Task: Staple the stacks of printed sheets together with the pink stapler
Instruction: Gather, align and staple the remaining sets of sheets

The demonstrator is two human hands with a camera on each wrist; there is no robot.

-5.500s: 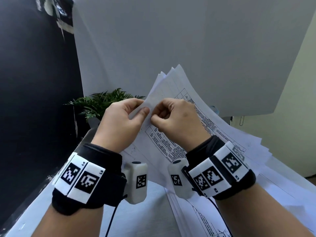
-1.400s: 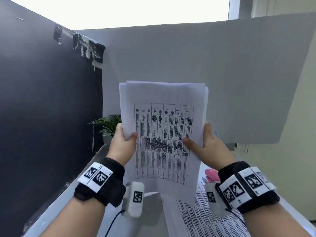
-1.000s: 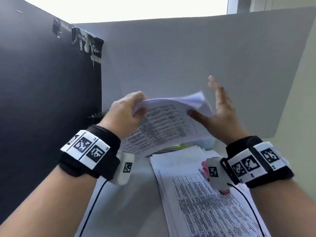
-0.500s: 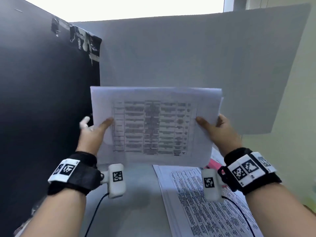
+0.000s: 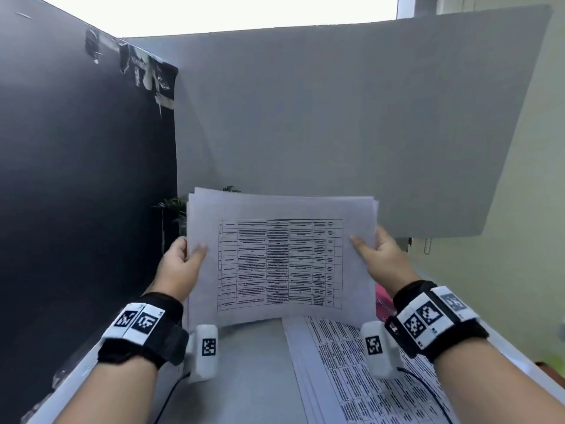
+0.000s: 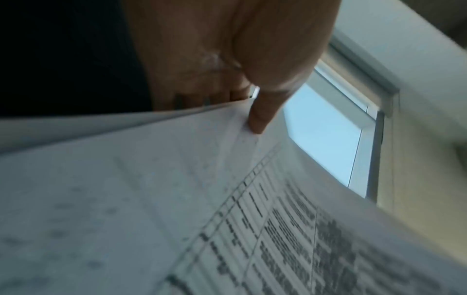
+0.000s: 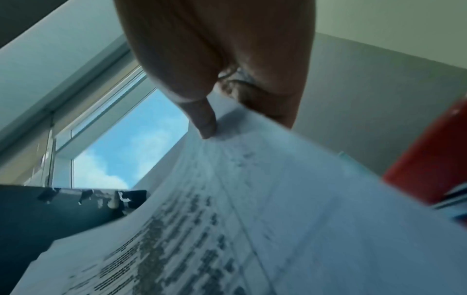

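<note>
Nearest, two forearms reach in, each strapped with a black fabric wristband carrying white squares of black block pattern and a smooth white plastic camera pod hanging below. Under them lies the pale grey desk (image 5: 250, 377), matt and flat, with a flat pile of printed sheets (image 5: 351, 371) on its right half, densely lined with small dark text.

Above the desk, the left hand (image 5: 180, 267) and right hand (image 5: 385, 261) are well apart, each pinching one short side of a thin stack of white paper (image 5: 281, 258) held upright in landscape, thumbs on the front face and fingers behind. Its top sheet bears a ruled table of fine print; the sheet edges at the top corners are slightly fanned (not quite squared), and the lower edge bows softly. Both wrist views show a thumb tip pressing the curved, smooth sheet.

Just behind the right wrist, a sliver of the pink stapler (image 5: 383, 304) shows on the desk, glossy plastic, mostly hidden by the held stack.

Farther back, dark green fronds of a small plant (image 5: 172, 205) peek out, between a matt black panel (image 5: 85, 179) on the left and a flat grey board (image 5: 336, 117) across the rear.
</note>
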